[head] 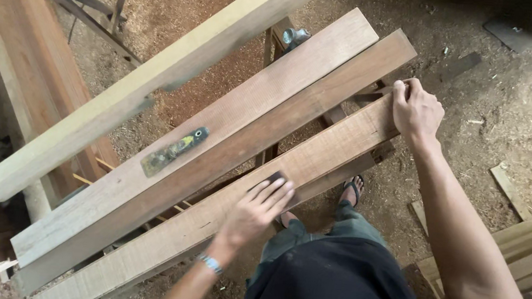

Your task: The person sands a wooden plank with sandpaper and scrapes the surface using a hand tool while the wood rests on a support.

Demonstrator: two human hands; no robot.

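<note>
Nearest the person, the near plank (316, 160) is lying slantwise across trestles, its near edge overhanging open sawdust floor (525, 114). The left hand (259, 208) is pressing flat, its grip clenched on nothing, over a dark sanding block (271, 178). The right hand (416, 110) is grasping the plank's far-right end. Two more planks (263, 104) are lying just beside it, carrying a yellow-green tool (175, 151).

A dirt floor (505, 125) strewn with sawdust (188, 8) fills the right and top of the frame. Offcuts (511, 190) lie at right, stacked boards (526, 249) at lower right. A thick beam (36, 65) runs down the upper left, metal trestle legs (107, 20) beside it. Soft daylight, no hard shadows.
</note>
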